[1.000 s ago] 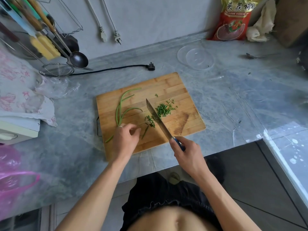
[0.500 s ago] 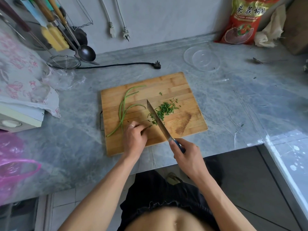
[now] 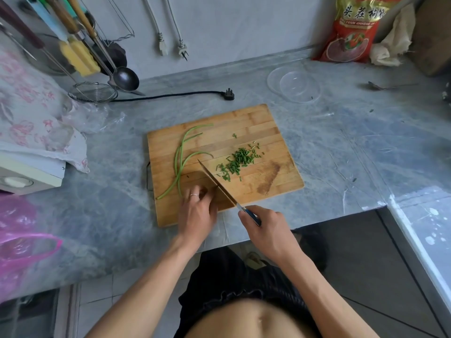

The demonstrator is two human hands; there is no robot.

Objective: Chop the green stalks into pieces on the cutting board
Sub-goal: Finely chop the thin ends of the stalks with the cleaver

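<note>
The right hand grips the knife, blade on the board. The left hand, fingers curled, presses beside the blade; whether it holds anything is unclear. The stalks lie just left of it, cut pieces right of the blade.

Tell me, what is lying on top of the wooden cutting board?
On the cutting board lie long green stalks, a heap of chopped pieces and the knife blade. The left hand rests there too, covering whatever lies beneath its fingers.

red snack bag at back wall: yellow chinese characters "头茬枸杞"; smaller latin line beneath, not legible.
</note>
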